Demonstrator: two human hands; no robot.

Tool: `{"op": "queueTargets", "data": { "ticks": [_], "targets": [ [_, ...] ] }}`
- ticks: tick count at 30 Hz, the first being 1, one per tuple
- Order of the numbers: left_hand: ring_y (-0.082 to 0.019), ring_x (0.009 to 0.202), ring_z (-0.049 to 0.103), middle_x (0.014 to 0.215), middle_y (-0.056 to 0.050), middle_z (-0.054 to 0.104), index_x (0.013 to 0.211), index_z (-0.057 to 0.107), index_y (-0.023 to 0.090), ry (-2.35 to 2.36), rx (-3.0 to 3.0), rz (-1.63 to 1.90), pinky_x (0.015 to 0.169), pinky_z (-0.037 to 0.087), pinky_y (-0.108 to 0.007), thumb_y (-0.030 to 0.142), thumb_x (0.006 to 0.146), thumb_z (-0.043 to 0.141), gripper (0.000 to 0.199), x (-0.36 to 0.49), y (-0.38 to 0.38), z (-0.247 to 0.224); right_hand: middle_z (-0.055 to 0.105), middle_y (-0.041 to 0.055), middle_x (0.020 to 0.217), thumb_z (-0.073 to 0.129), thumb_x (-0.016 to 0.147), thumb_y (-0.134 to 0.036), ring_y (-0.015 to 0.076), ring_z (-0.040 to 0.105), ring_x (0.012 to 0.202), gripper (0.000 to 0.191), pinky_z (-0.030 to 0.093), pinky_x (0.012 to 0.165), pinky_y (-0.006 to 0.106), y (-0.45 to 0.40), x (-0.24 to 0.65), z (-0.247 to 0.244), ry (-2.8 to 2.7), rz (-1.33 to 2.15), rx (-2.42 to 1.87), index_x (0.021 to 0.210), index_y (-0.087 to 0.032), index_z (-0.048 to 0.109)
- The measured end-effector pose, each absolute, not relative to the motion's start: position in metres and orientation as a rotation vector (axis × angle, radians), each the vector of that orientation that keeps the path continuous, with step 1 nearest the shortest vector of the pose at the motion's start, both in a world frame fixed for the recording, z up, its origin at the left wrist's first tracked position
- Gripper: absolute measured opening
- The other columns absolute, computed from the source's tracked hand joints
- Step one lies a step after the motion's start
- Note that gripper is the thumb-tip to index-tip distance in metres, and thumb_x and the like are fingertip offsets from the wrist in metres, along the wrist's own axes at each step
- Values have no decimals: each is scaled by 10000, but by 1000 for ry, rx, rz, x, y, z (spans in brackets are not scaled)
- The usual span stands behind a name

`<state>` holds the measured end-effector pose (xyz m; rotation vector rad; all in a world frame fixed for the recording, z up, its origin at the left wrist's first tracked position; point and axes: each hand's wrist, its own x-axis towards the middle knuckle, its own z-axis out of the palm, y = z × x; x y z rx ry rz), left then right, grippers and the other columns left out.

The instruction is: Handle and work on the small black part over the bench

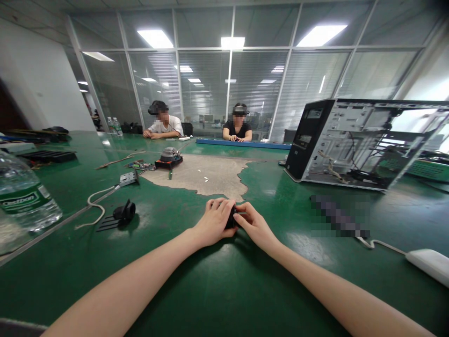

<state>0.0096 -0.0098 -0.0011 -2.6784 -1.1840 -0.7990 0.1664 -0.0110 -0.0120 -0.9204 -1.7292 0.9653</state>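
Observation:
A small black part (231, 219) is held low over the green table, in front of me. My left hand (216, 221) wraps round it from the left, fingers over its top and thumb beneath. From the other side, the thumb and fingers of my right hand (253, 223) pinch its right edge. Most of the part is hidden by my fingers, so I cannot tell its kind. To the left lies another black piece (123, 214), with a round end and several thin prongs.
An opened computer case (351, 145) stands at the right, near a white corded box (430, 262). A water bottle (26, 196) is at the left. Ahead are a black-and-orange device (169, 158) and a metal bracket (128, 178). Two people sit across the table (196, 290).

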Motion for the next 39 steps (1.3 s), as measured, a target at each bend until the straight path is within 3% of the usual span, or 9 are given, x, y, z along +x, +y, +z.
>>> {"op": "queueTargets", "data": {
  "ticks": [6,18,25,34,39],
  "targets": [
    [-258,1088,386,1183,-99,439,1207,249,186,-1161,-2721,-758,897,257,-422,361,702,569,623,8,-11,2,556,46,981,534,739,-292,144,572,860,256,483,752,292,-10,167,-14,-1699,957,-971,970,-200,473],
    [-244,1060,430,1175,-95,449,1167,270,180,-1160,-2702,-761,890,273,-397,301,693,596,587,8,-9,-1,552,7,855,514,757,-310,131,568,800,168,478,715,271,-14,167,-10,-1733,936,-942,882,-206,471],
    [-246,1057,434,1166,-102,455,1173,260,177,-1169,-2699,-767,879,278,-400,336,707,585,590,8,-9,-1,563,38,950,518,755,-304,144,568,866,227,473,771,299,-8,168,-16,-1723,954,-980,951,-200,470],
    [-246,1066,432,1172,-107,449,1172,253,184,-1183,-2701,-764,876,271,-405,317,709,577,581,8,-9,-1,552,7,871,507,761,-314,126,563,810,167,481,716,267,-13,167,-11,-1727,975,-925,886,-209,472],
    [-250,1058,434,1170,-106,453,1184,243,189,-1187,-2722,-781,872,269,-406,328,702,586,608,8,-9,-1,552,34,969,508,760,-312,134,567,844,227,477,744,285,-7,168,-16,-1714,962,-961,957,-207,466]
  ]
}}
